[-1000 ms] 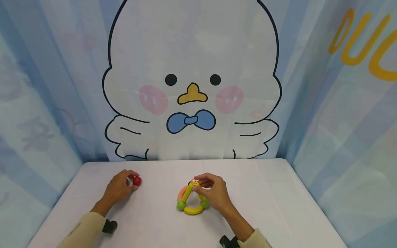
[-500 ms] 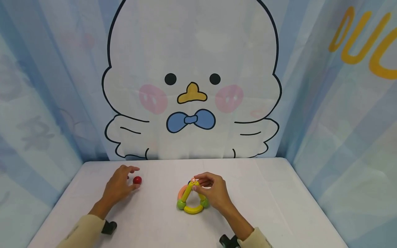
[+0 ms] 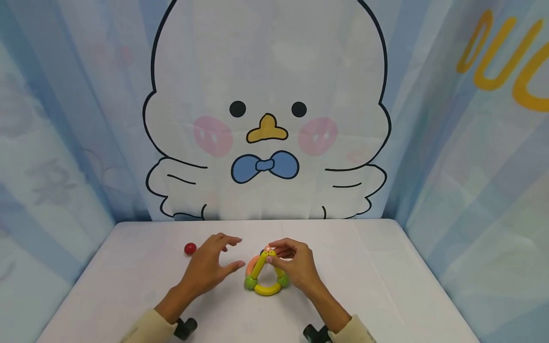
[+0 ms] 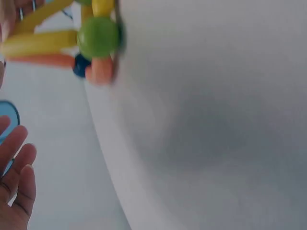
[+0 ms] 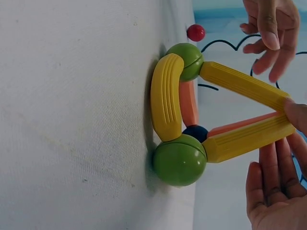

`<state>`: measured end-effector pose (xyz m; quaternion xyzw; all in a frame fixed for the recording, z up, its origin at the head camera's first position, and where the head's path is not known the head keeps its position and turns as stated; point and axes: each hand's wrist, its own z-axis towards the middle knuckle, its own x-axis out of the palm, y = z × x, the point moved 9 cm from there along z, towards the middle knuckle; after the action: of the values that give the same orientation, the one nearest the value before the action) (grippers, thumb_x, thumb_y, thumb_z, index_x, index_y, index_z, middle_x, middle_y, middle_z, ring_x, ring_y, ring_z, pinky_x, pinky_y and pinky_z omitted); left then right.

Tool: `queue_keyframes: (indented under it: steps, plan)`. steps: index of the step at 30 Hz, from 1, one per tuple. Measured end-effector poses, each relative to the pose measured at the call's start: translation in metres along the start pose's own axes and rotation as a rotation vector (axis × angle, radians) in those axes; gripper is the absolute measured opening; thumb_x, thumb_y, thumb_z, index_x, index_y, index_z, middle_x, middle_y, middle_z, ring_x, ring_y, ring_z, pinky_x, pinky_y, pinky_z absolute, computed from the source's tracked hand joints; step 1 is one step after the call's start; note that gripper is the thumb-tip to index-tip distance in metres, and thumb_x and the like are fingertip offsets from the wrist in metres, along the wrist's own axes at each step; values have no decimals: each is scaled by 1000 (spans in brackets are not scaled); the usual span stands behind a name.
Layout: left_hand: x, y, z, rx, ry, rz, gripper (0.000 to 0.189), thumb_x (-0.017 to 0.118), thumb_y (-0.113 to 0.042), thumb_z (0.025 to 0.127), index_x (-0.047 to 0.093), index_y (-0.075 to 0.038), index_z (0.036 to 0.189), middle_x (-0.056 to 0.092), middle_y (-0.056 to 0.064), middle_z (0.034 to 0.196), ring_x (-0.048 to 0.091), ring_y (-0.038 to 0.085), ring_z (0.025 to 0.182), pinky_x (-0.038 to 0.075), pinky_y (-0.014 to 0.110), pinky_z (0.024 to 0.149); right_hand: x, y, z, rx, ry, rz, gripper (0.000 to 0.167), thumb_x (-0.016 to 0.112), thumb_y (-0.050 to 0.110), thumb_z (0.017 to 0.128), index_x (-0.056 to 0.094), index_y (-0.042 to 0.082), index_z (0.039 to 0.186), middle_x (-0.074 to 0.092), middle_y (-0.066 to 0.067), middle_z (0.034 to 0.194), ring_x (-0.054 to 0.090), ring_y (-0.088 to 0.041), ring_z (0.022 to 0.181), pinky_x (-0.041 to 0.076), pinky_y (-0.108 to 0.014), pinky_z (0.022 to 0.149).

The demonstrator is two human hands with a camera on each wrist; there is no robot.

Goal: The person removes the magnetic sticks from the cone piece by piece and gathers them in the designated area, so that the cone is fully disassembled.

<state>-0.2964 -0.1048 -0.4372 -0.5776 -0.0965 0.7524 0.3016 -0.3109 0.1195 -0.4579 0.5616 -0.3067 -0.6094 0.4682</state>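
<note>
A pyramid-like frame of magnetic building sticks and balls (image 3: 259, 267) stands upright on the table. In the right wrist view it has straight yellow sticks (image 5: 244, 86), a curved yellow stick (image 5: 166, 98), green balls (image 5: 180, 160), a blue ball (image 5: 195, 133) and orange sticks (image 5: 188, 103). My right hand (image 3: 300, 267) pinches its top, where the stick ends meet. Just left of the frame hovers my left hand (image 3: 206, 267), thumb and fingers spread, holding nothing. Behind that hand, a red ball (image 3: 190, 248) lies alone on the table.
The white table (image 3: 386, 286) ends at a back edge against a curtain (image 3: 266, 200) printed with a cartoon chick. Curtains also hang at both sides. Black wrist cameras (image 3: 186, 328) sit at both sleeves.
My left hand let go of the red ball, leaving it on the table, and moved right toward the stick frame with fingers spread. The right hand stayed at the frame's top.
</note>
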Motion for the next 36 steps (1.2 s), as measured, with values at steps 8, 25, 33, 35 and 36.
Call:
queue_keyframes:
  steps: [8, 25, 33, 35, 36]
  plan:
    - [29, -36, -1, 36, -16, -85, 51, 93, -33, 82, 74, -23, 128, 76, -6, 112, 65, 15, 94, 54, 25, 78, 0, -1, 0, -8, -6, 0, 26, 87, 20, 90, 80, 20, 115, 76, 1, 101, 70, -14, 94, 59, -24, 92]
    - [37, -39, -2, 7, -81, -132, 36, 88, -23, 88, 78, -20, 122, 75, -6, 102, 59, 10, 88, 52, 23, 76, -1, -1, -1, -10, -63, -47, 19, 85, 27, 92, 82, 23, 109, 78, 6, 107, 71, -10, 93, 60, -33, 97]
    - [34, -39, -4, 18, -85, -163, 34, 88, -21, 89, 78, -20, 121, 75, -6, 102, 60, 11, 86, 51, 22, 74, 1, 0, -1, -12, -93, -74, 13, 85, 28, 93, 82, 23, 104, 76, 7, 103, 68, -11, 92, 60, -42, 98]
    - [34, -38, -4, 17, -88, -168, 33, 88, -20, 88, 78, -20, 120, 75, -6, 101, 60, 12, 86, 50, 22, 73, 2, 0, -1, -19, -83, -77, 13, 84, 29, 93, 82, 24, 105, 75, 7, 103, 68, -10, 92, 60, -46, 99]
    - [34, -38, -4, 16, -88, -171, 33, 88, -20, 88, 78, -20, 119, 75, -6, 101, 61, 12, 86, 50, 22, 73, 2, 1, -1, -29, -77, -82, 14, 84, 29, 93, 82, 24, 106, 75, 6, 103, 68, -11, 92, 60, -48, 99]
